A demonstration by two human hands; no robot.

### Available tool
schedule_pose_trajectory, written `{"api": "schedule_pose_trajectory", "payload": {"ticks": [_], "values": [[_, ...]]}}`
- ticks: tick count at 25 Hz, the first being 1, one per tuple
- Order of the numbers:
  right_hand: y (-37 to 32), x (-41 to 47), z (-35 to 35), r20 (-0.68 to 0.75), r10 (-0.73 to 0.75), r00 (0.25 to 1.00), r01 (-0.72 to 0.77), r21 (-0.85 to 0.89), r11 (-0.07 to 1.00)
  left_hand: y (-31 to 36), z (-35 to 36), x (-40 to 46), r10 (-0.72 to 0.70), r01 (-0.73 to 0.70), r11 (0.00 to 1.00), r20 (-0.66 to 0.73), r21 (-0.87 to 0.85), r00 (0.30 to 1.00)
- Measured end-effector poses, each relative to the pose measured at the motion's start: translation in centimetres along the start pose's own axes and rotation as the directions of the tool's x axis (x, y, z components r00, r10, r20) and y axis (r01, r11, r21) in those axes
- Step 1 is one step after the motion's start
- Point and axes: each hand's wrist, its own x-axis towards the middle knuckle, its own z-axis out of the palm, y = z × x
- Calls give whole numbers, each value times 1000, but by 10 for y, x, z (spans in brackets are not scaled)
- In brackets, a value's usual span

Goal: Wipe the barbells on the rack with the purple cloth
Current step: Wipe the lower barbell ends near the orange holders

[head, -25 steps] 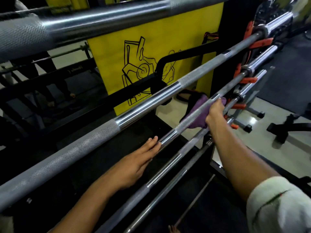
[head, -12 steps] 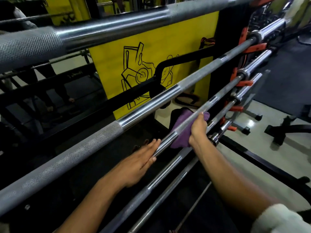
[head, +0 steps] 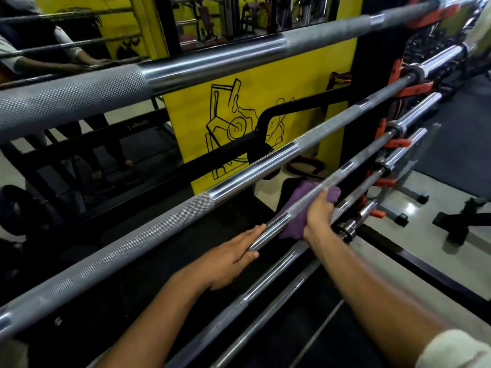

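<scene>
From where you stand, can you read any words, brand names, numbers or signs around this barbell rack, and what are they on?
No text here can be read for certain.
Yellow panel: a black line drawing only, no words visible.
Black rack beam: a faint marking that looks like lettering, too small and blurred to read.
The barbells, such as the one above the purple cloth: knurling and smooth bands, no visible lettering.

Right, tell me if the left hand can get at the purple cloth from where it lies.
Probably yes: the left hand lies flat on the same barbell, just short of the purple cloth, with bare bar between; only the right hand gripping it competes.
</scene>
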Motion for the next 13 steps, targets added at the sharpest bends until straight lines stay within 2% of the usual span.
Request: {"api": "schedule_pose_trajectory", "payload": {"ticks": [3,6,10,13], "values": [[30,-40,-2,84,41,996,-42,6,999,-3,4,4,25,-24,999,-42,26,999],[30,-40,-11,147,51,988,-53,8,999,-6,4,-3,67,-57,993,-95,102,993],[29,-52,-29,95,41,995,-43,24,999,-25,5,-70,102,-68,970,-137,232,985],[24,-78,-12,56,152,987,-157,111,981,-44,8,-142,58,-29,986,-173,165,983]]}}
